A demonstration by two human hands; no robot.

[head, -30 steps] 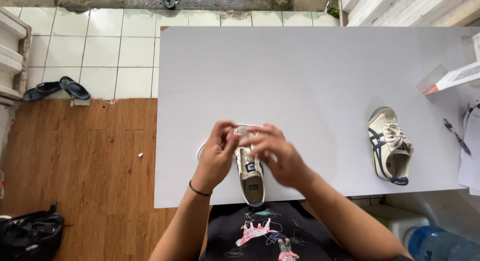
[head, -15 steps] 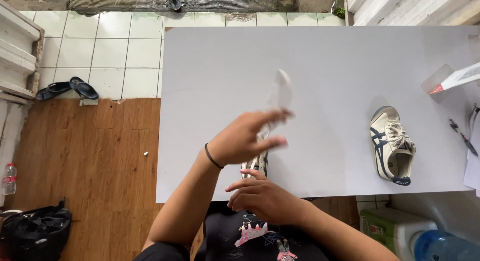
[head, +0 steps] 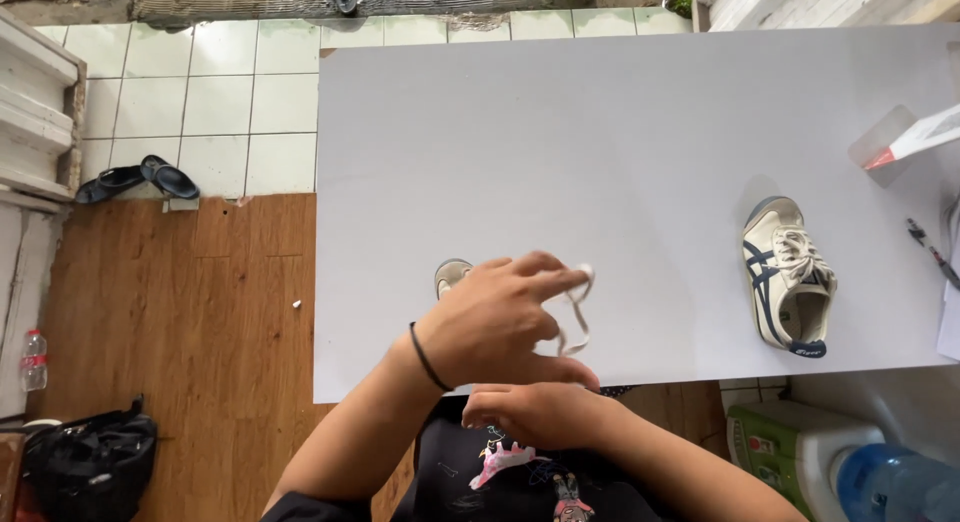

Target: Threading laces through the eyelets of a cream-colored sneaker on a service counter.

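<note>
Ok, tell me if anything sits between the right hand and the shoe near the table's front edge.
Yes: the left hand, pinching a white lace, covers most of the shoe, leaving only its toe showing. The right hand sits nearer the person, at the edge of the table.

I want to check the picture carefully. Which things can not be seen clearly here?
- Near shoe: only its toe shows in the head view; the left hand covers the rest.
- White lace: its ends are hidden by that hand.
- Right hand: fingertips hidden beneath the left hand.
- Pen: cut by the right edge.
</note>
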